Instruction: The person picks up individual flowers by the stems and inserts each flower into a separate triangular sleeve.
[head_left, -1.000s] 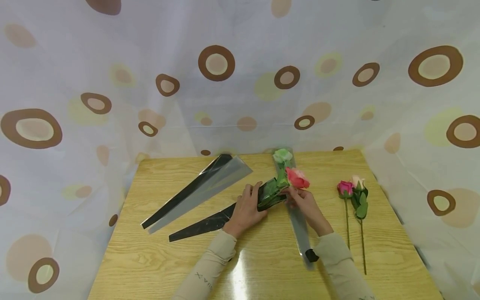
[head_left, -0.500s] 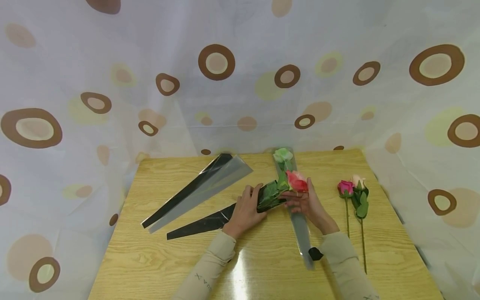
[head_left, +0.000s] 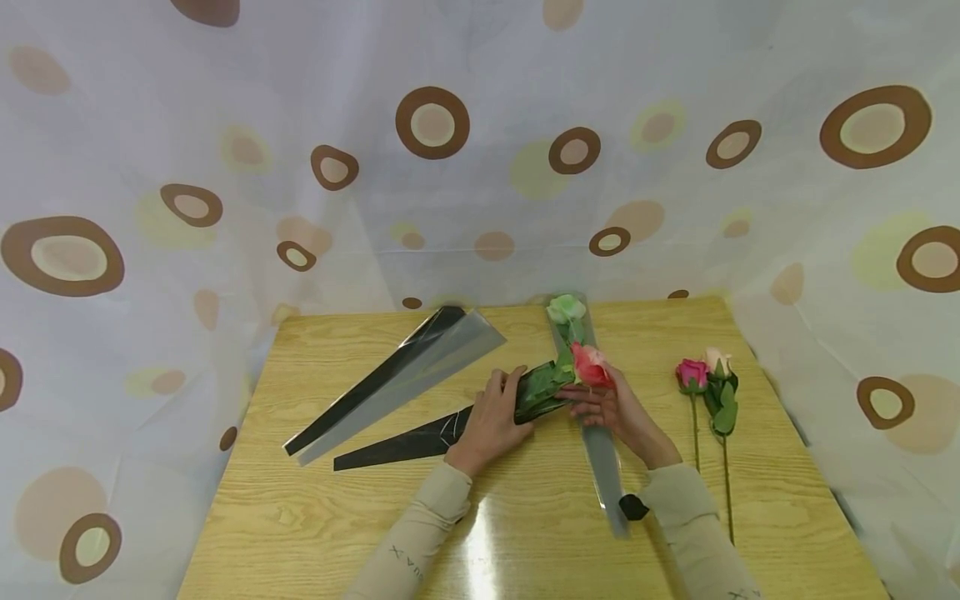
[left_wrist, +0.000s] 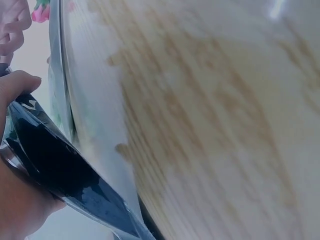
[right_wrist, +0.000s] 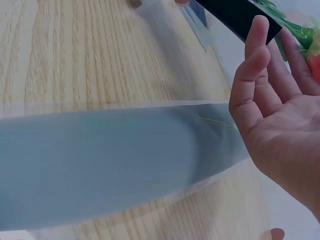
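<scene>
My left hand [head_left: 491, 421] grips a black flower sleeve [head_left: 405, 444] around its upper part; the left wrist view shows fingers curled about the glossy black film [left_wrist: 55, 150]. A pink-red artificial rose [head_left: 590, 365] pokes out of the sleeve's mouth, its green leaves [head_left: 536, 392] partly inside. Just below the bloom is my right hand [head_left: 618, 417]. From the right wrist it shows palm up, with loose fingers [right_wrist: 250, 75] under the black sleeve edge and beside the rose [right_wrist: 314, 64]. The stem inside the sleeve is hidden.
Under my right hand lies a clear-and-grey sleeve [head_left: 602, 467] holding a light green rose [head_left: 566, 309]. Flat sleeves [head_left: 405, 383] lie at the left. A magenta rose [head_left: 692, 375] and a pale pink rose [head_left: 717, 363] lie at the right. A patterned curtain [head_left: 480, 192] stands behind the table.
My right hand has let go its pinch near the sleeve's mouth and spread beneath the bloom. The rose dipped slightly, and the sleeve's narrow end swung up a little. The left hand kept its grip.
</scene>
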